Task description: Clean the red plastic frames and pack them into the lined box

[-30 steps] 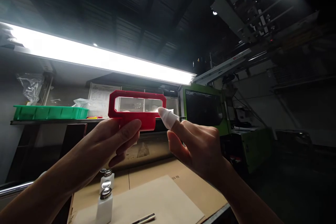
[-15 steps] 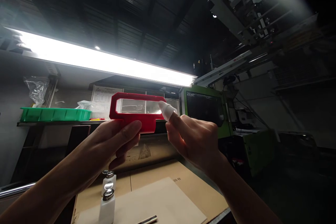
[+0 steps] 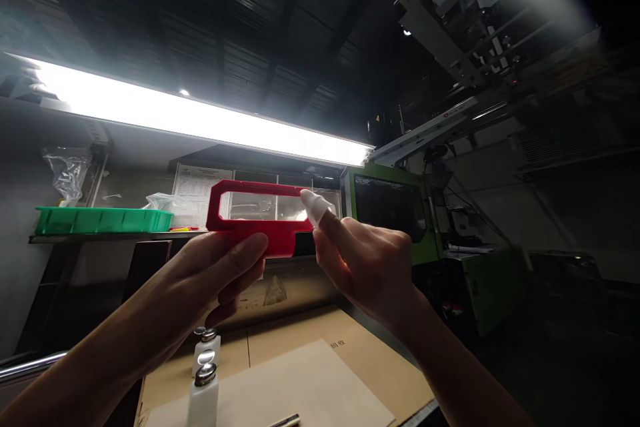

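Note:
My left hand point(image 3: 230, 267) grips a red plastic frame point(image 3: 215, 205) by its lower tab, thumb in front and fingers behind. The frame is held up level below the lamp, and its long opening shows the background. At the frame's right end is my right hand point(image 3: 367, 257). A white covering point(image 3: 319, 209) wraps its index fingertip, which touches the frame there; whether it is cloth or a finger cot, I cannot tell. The other right fingers are curled in, and whatever they may hold is hidden.
White bottles point(image 3: 204, 393) with metal caps stand on cardboard point(image 3: 370, 340), beside a pale sheet point(image 3: 310, 383) and a pen-like stick point(image 3: 286, 420). A green tray point(image 3: 103, 221) sits on the shelf. A bright tube lamp point(image 3: 210, 113) hangs above. At right stands a green machine point(image 3: 390, 207).
The red frame has dropped very slightly in view. My right hand has shifted a little left, its wrapped fingertip staying at the frame's right end.

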